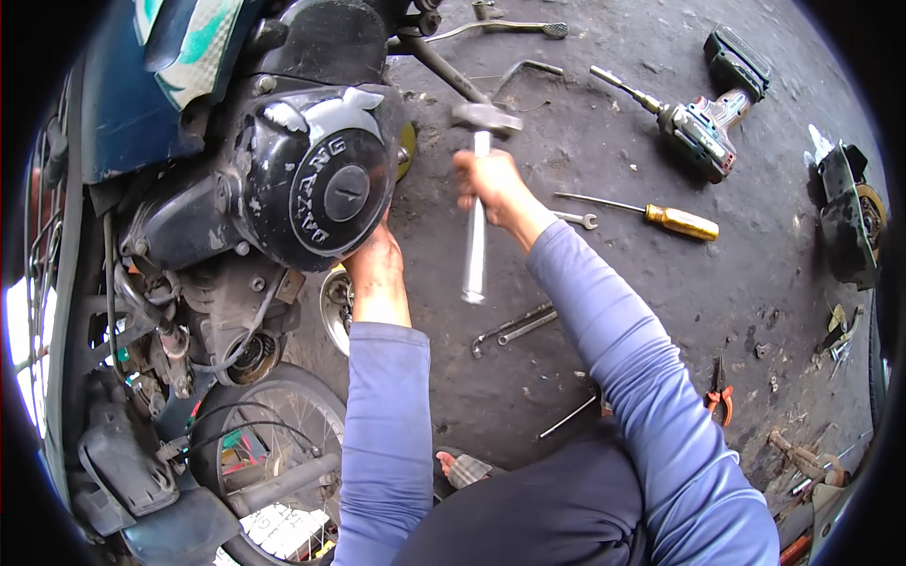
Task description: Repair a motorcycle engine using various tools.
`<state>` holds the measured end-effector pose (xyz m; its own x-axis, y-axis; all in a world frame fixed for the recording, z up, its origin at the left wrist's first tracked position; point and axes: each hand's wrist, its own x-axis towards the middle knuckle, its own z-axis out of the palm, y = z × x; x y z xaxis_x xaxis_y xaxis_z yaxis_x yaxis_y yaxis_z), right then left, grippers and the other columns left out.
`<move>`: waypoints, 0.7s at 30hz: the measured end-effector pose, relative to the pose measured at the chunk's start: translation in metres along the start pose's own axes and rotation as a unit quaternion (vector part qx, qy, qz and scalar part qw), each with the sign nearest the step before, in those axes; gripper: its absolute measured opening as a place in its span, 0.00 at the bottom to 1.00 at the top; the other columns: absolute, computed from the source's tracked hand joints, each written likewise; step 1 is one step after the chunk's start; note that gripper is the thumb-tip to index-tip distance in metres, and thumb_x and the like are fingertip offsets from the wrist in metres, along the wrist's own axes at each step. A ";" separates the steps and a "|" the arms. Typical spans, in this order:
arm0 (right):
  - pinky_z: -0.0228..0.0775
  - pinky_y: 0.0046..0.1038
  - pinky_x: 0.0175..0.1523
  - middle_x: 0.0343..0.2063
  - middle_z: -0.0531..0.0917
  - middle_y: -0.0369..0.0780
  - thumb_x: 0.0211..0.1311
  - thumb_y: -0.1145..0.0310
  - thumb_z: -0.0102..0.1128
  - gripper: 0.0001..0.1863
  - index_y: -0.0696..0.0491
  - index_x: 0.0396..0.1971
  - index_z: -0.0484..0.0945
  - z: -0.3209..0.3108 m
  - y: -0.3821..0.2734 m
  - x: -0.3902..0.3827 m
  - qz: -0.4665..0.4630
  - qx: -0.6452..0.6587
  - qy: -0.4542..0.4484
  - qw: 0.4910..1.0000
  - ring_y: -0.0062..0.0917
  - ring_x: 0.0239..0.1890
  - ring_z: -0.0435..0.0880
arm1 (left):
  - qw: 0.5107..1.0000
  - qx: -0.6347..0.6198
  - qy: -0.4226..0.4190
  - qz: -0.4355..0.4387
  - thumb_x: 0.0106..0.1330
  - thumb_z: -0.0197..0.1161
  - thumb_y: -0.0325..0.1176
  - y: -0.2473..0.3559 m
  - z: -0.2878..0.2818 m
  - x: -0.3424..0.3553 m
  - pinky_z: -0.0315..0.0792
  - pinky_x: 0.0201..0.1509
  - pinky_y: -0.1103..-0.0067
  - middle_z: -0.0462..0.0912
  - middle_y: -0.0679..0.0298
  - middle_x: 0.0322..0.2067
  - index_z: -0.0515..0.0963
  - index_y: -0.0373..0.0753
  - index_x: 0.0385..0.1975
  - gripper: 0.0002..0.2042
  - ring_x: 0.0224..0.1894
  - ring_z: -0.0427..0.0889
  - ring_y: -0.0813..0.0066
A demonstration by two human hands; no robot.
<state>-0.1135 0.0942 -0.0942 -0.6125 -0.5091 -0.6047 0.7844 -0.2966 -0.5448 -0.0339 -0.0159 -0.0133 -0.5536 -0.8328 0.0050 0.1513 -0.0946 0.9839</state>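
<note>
Plainly, two bare hands are at work beside one motorcycle (184, 224). The right hand (497, 187) is closed round the handle of one hammer (477, 243), held head up over the floor (760, 297). The left hand (379, 266) reaches to the lower right edge of the round black engine cover (326, 193); its fingers are hidden behind that edge, so I cannot tell whether they grip anything.

Counting the tools on the floor: one cordless driver (710, 137) with a long bit extension; one screwdriver (679, 220) with a yellow handle; one open-end wrench (580, 221), partly covered by the right forearm; two long wrenches (528, 327) side by side between the forearms; one pair of orange-handled pliers (722, 396); one bent bar (528, 68) beyond the hammer head. One black bracket (849, 217) lies near the right rim.

As for room, dark floor shows between the engine cover's right edge and the hammer handle, and a wider stretch runs from the screwdriver to the bracket. The hammer head appears close to the end of a metal strut (442, 68); whether they touch, I cannot tell. Low on the left, one spoked wheel (316, 389) stands beside the left sleeve.
</note>
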 end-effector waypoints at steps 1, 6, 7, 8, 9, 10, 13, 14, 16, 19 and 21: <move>0.61 0.24 0.14 0.14 0.69 0.33 0.56 0.73 0.59 0.08 0.55 0.25 0.67 0.002 -0.006 -0.009 0.014 -0.147 -0.056 0.987 0.16 0.11 0.65 | 1.000 0.000 0.011 -0.007 0.68 0.55 0.29 -0.001 0.002 0.000 0.77 0.55 0.57 0.71 0.49 0.52 0.65 0.31 0.56 0.18 0.50 0.77 0.46; 0.60 0.24 0.14 0.14 0.68 0.33 0.55 0.74 0.59 0.08 0.54 0.23 0.67 0.009 -0.016 -0.014 0.013 -0.048 -0.044 0.998 0.16 0.11 0.64 | 0.998 0.032 -0.007 0.052 0.64 0.59 0.25 -0.005 -0.013 0.009 0.79 0.51 0.62 0.73 0.49 0.51 0.66 0.29 0.54 0.19 0.50 0.78 0.50; 0.61 0.27 0.14 0.14 0.69 0.35 0.55 0.76 0.57 0.07 0.57 0.22 0.69 0.006 -0.014 -0.012 0.001 0.018 0.000 1.000 0.19 0.11 0.65 | 0.998 0.031 -0.009 0.050 0.64 0.59 0.25 -0.008 -0.012 0.010 0.79 0.51 0.62 0.73 0.49 0.51 0.66 0.29 0.54 0.19 0.50 0.78 0.50; 0.61 0.27 0.14 0.14 0.69 0.35 0.56 0.75 0.56 0.07 0.57 0.21 0.69 0.002 -0.015 -0.006 -0.007 0.062 0.022 0.998 0.19 0.11 0.65 | 0.999 0.034 -0.002 0.039 0.65 0.58 0.26 -0.011 -0.011 0.010 0.80 0.51 0.63 0.74 0.48 0.50 0.66 0.29 0.54 0.18 0.49 0.79 0.50; 0.60 0.27 0.14 0.14 0.69 0.35 0.56 0.75 0.55 0.07 0.57 0.21 0.69 -0.002 -0.017 0.001 -0.014 0.107 0.043 0.993 0.19 0.11 0.65 | 0.999 0.037 0.007 0.027 0.66 0.57 0.27 -0.014 -0.012 0.010 0.80 0.50 0.64 0.74 0.48 0.50 0.66 0.29 0.54 0.18 0.48 0.79 0.51; 0.63 0.27 0.15 0.13 0.72 0.37 0.55 0.72 0.57 0.08 0.58 0.21 0.70 -0.014 -0.013 0.008 -0.022 0.144 0.039 0.989 0.21 0.10 0.69 | 0.999 0.029 0.035 -0.010 0.68 0.54 0.29 -0.017 0.001 0.001 0.80 0.52 0.64 0.75 0.49 0.49 0.67 0.28 0.52 0.16 0.46 0.81 0.52; 0.62 0.25 0.14 0.14 0.69 0.35 0.53 0.73 0.60 0.09 0.57 0.21 0.69 0.007 -0.008 -0.014 0.019 -0.135 -0.049 0.989 0.19 0.12 0.68 | 0.998 0.041 0.038 0.007 0.70 0.52 0.30 0.006 0.004 -0.001 0.80 0.52 0.64 0.75 0.49 0.48 0.67 0.27 0.51 0.15 0.46 0.80 0.53; 0.63 0.25 0.14 0.13 0.70 0.36 0.52 0.72 0.61 0.09 0.58 0.21 0.70 0.010 -0.006 -0.014 0.019 -0.238 -0.091 0.967 0.20 0.12 0.69 | 0.998 0.050 0.038 0.005 0.70 0.51 0.30 0.009 0.001 0.002 0.79 0.53 0.66 0.75 0.48 0.49 0.67 0.27 0.50 0.14 0.47 0.80 0.53; 0.65 0.27 0.15 0.13 0.73 0.39 0.52 0.69 0.62 0.11 0.61 0.22 0.71 -0.009 0.008 -0.007 0.017 -0.230 -0.070 0.970 0.23 0.11 0.72 | 0.998 0.064 0.017 -0.010 0.70 0.51 0.28 0.002 0.011 0.000 0.78 0.56 0.65 0.74 0.47 0.49 0.66 0.26 0.51 0.14 0.49 0.79 0.52; 0.66 0.28 0.15 0.14 0.75 0.41 0.52 0.70 0.63 0.11 0.62 0.23 0.72 -0.013 0.021 -0.010 0.026 -0.078 -0.045 0.996 0.24 0.12 0.73 | 0.998 0.052 0.011 -0.022 0.71 0.48 0.25 0.002 0.004 0.005 0.77 0.58 0.64 0.72 0.43 0.50 0.63 0.24 0.52 0.14 0.51 0.78 0.50; 0.65 0.27 0.15 0.14 0.73 0.40 0.51 0.72 0.62 0.10 0.61 0.22 0.71 -0.014 0.016 -0.017 0.027 -0.008 -0.044 0.999 0.23 0.12 0.71 | 0.998 0.066 -0.005 -0.013 0.71 0.46 0.24 0.001 -0.002 0.016 0.76 0.58 0.63 0.71 0.41 0.50 0.61 0.23 0.53 0.14 0.51 0.77 0.48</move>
<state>-0.0916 0.1095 -0.1006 -0.5577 -0.5939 -0.5798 0.8138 -0.2537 -0.5229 -0.0409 -0.0299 -0.0127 -0.5634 -0.8259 -0.0205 0.0279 -0.0438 0.9987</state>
